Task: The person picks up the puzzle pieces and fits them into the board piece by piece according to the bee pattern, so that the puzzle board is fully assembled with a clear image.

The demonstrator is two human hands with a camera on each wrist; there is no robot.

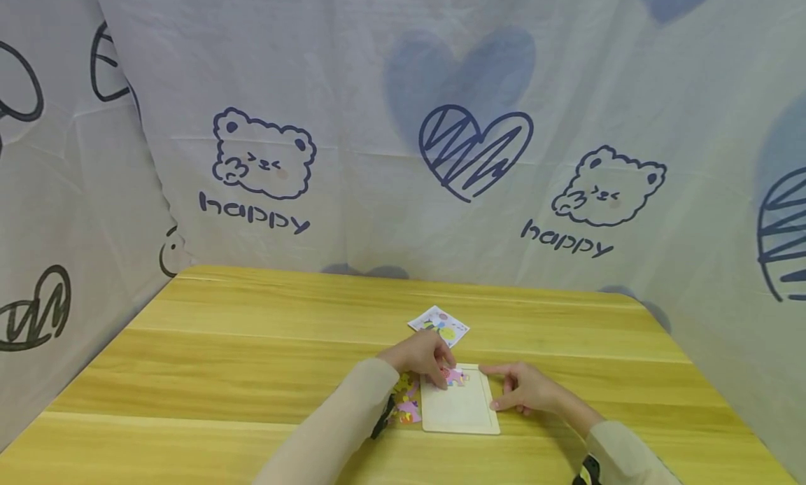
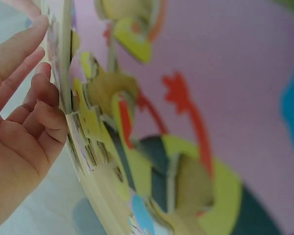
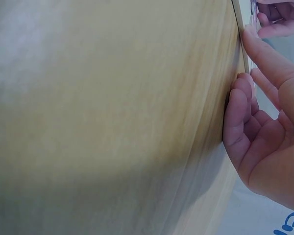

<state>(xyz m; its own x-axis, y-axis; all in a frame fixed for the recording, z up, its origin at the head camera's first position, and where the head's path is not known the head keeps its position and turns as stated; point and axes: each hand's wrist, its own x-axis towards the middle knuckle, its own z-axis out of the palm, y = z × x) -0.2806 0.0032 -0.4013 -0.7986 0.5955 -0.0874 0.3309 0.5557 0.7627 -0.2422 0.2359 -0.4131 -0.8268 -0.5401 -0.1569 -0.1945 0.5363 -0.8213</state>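
Note:
A pale wooden puzzle tray (image 1: 460,411) lies on the table. A few pink jigsaw pieces (image 1: 457,378) sit in its upper left part. Over that part my left hand (image 1: 425,353) bends down, thumb and forefinger at a puzzle piece that the fingers partly cover. My right hand (image 1: 527,388) touches the tray's right side: the straight forefinger rests at the top corner, the thumb lower on the edge. Its other fingers are curled against the tabletop in the right wrist view. Loose puzzle pieces (image 1: 408,409) lie left of the tray, partly behind the left forearm.
Behind the left hand lies a small picture card (image 1: 446,325) with a yellow and black bee-like figure. In the left wrist view the loose pieces (image 2: 186,186) overlap in a heap. A printed cloth (image 1: 378,191) hangs beyond the wooden table (image 1: 252,373).

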